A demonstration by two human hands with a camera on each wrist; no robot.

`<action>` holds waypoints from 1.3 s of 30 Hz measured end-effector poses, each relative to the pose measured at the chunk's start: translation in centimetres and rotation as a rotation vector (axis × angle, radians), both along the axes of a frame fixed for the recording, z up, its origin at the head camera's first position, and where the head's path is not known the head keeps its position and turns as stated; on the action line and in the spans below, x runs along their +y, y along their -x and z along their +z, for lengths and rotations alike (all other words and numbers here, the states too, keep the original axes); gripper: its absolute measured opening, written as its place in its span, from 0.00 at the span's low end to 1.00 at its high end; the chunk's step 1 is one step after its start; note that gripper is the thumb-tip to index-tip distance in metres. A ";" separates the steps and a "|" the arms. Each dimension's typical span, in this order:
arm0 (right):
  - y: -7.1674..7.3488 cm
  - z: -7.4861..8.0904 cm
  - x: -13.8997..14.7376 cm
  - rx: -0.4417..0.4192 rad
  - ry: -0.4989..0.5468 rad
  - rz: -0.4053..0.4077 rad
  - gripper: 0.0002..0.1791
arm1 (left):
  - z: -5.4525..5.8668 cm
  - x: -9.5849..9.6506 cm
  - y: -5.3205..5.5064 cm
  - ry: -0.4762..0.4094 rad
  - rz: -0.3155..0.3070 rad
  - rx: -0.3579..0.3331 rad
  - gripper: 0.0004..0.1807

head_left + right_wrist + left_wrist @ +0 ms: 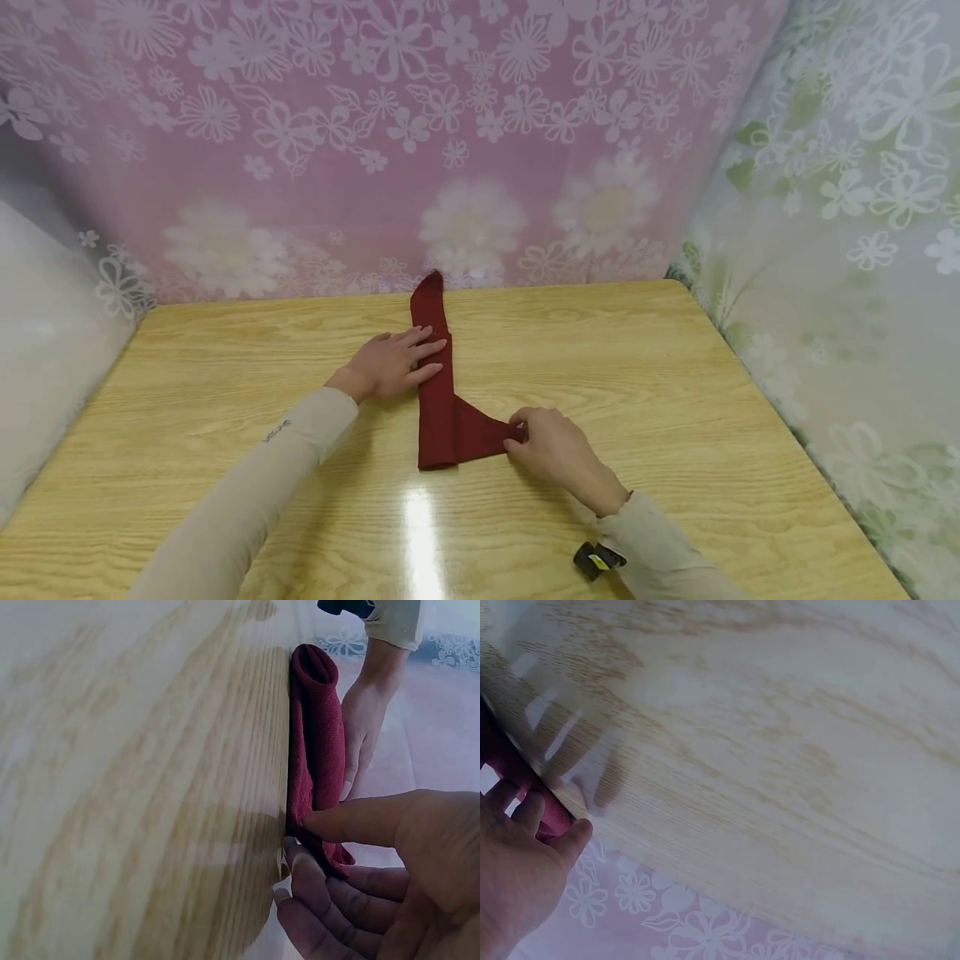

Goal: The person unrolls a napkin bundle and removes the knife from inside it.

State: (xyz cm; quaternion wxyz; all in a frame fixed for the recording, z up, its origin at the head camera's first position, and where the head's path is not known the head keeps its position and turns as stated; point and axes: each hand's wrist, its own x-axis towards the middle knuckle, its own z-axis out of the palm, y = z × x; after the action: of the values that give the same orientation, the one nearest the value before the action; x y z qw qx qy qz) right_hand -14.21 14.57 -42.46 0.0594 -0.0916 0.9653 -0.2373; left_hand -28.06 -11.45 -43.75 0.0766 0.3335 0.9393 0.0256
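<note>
Pressed under the spread, nearly straight fingers of the left hand point(392, 364) and pinched at one corner by thumb and fingertips of the right hand point(557, 446). Staged before a pink floral backdrop point(300, 183), on a broad wood-grain tabletop point(630, 358). Lay near the middle of that surface as a long, narrow strip of maroon cloth point(437, 417), folded in layers and stretched from the left hand's near side to the table's back edge. Looked light and limp, judging by the soft, rounded fold in the right wrist view. Appeared matte, so probably not slippery, and hardly fragile, though likely to crease or spring loose without some pressure. Seemed best steadied with flat fingers along the layered length, lightly enough not to bunch the fabric. Jutted out from the near right side, smaller again, in a tapering flap point(480, 432), apparently thin and easily bent. Called, by the look of it, for a fingertip pinch at the narrow tip, with a low, gentle pull rather than a hard tug.
</note>
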 end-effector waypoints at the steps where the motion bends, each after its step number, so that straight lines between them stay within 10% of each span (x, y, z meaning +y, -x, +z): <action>1: 0.0 0.0 0.0 0.001 -0.016 -0.002 0.12 | 0.0 0.0 0.0 0.002 0.001 0.000 0.32; 19: 0.1 0.0 0.2 0.190 -0.233 0.036 0.16 | 0.2 -0.4 0.1 0.011 0.009 -0.003 0.32; 30: 1.5 -0.3 2.4 0.234 -0.101 0.442 0.26 | 0.5 -0.7 0.1 0.030 0.014 -0.014 0.33; 39: 3.4 0.2 3.8 0.246 -0.272 0.696 0.27 | 0.1 -0.2 0.1 0.016 0.007 -0.011 0.33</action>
State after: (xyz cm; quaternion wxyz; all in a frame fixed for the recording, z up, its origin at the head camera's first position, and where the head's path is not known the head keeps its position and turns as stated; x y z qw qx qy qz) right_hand -17.58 18.37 -42.22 0.0316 -0.4326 0.8990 -0.0601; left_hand -28.17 -11.64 -43.63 0.0843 0.3293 0.9402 0.0201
